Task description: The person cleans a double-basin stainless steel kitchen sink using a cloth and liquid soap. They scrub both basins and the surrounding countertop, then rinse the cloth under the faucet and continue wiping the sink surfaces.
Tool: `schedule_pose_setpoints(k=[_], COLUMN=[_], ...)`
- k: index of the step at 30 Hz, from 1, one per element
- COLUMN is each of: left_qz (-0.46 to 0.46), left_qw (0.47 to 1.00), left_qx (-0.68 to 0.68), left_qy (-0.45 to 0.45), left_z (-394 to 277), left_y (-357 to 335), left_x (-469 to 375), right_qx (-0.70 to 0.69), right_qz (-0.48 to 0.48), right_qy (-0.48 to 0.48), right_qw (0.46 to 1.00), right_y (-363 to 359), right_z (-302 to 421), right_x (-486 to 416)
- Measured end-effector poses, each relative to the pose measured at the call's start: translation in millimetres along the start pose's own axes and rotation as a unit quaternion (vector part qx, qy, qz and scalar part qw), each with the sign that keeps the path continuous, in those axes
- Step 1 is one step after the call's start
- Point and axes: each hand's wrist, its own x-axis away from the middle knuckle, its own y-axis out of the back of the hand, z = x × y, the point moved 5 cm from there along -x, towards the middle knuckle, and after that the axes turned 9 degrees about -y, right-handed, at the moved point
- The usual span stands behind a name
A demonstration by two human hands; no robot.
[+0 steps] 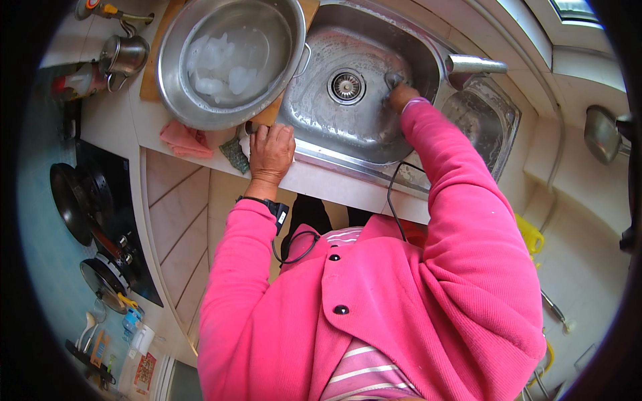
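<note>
Inside the stainless steel sink (pixel 321 118), my right hand (pixel 404 97) reaches down to the right inner wall. Its fingers are closed around a small grey thing (pixel 393 80), perhaps a scrubber, mostly hidden and blurred. My left hand (pixel 272 150) lies palm down at the counter's front edge, over a white thing (pixel 245 144) that it largely covers; whether it grips this is hidden. A green scouring pad (pixel 234 156) lies just left of that hand. Between my hands is the round drain strainer (pixel 346 86), on the wet sink floor.
A large metal basin (pixel 225 113) of cloudy water with white pieces stands on a wooden board (pixel 270 113), left of the sink. A folded pink cloth (pixel 186 139) lies below it. The faucet (pixel 475 65) juts out near my right forearm. A black cable (pixel 392 200) hangs over the counter edge.
</note>
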Motion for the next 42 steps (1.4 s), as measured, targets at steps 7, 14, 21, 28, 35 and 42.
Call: schedule_pose_setpoints(k=[7,14,21,28,35,42], left_qz=[0.008,0.022,-0.003,0.000,-0.007,0.005], left_qw=[0.999,0.999,1.000,1.000,1.000,1.000], left_qx=[0.036,0.021,0.012,0.016,0.018,0.018], left_qy=[0.020,0.023,0.013,0.016,0.016,0.018], left_z=[3,2,3,3,3,3], left_y=[-3,-2,-2,-2,-3,-3], left_x=[2,1,0,1,0,2], right_qx=[0.075,-0.062,-0.003,-0.053,0.055,0.126], right_qz=[-0.122,-0.117,-0.161,-0.237,-0.171,-0.080], right_qy=[0.113,0.071,0.096,0.069,0.132,0.231], right_qw=[0.983,0.989,0.982,0.968,0.975,0.962], right_y=[37,11,16,40,33,-12], right_z=[-1,7,18,5,8,20], right_x=[-23,-47,-48,-52,-69,-51])
